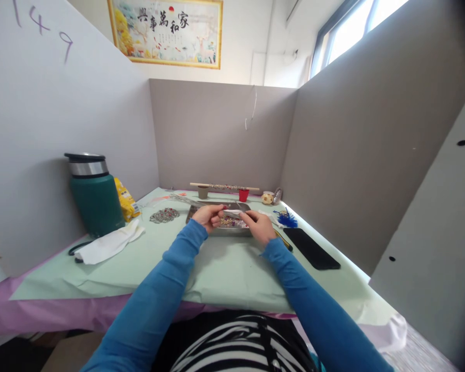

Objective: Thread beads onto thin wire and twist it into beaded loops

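Over a metal tray [236, 232] of small mixed beads [232, 222], my two hands come close together. A bundle of thin silvery wires [184, 199] runs from the left behind my left hand [210, 216] towards my right hand [259, 226]. My left hand is closed in a pinch, with a small red bead [225, 206] at its fingertips. The thumb and fingers of my right hand are pressed together on the wires' right end. My hands hide part of the tray and the exact grip on the wires.
A green flask [95, 201], a white cloth [110, 242] and a beaded heap [165, 215] stand left. Behind the tray, a beaded stick [225, 186] rests over a brown cup [203, 192] and a red cup [244, 195]. A blue tassel [288, 219] and black phone [312, 248] lie right.
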A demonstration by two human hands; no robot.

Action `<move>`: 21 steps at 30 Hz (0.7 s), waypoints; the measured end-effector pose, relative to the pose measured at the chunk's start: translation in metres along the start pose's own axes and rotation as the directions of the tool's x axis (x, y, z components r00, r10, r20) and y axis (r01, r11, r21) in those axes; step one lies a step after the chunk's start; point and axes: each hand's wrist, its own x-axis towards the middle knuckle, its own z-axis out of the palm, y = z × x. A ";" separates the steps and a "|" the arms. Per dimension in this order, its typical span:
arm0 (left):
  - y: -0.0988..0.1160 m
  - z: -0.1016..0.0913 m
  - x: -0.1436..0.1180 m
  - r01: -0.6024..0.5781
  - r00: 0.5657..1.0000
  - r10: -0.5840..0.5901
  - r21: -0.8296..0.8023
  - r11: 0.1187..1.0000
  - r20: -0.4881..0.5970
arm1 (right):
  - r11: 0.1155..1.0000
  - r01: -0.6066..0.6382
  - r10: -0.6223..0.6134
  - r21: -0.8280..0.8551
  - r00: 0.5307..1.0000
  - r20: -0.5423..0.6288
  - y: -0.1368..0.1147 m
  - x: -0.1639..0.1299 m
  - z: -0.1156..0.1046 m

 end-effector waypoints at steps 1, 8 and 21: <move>0.000 0.000 0.000 -0.008 1.000 0.008 -0.010 1.000 -0.001 | 0.999 0.019 -0.021 -0.045 0.999 -0.034 -0.001 -0.001 0.001; -0.003 0.001 0.001 -0.059 0.998 0.059 0.011 0.998 0.016 | 0.976 0.078 -0.101 -0.203 0.989 -0.108 0.001 -0.005 0.011; -0.016 0.011 0.002 -0.318 0.888 0.456 0.640 0.699 -0.056 | 0.990 -0.058 0.055 -0.131 0.998 -0.022 -0.003 -0.004 0.009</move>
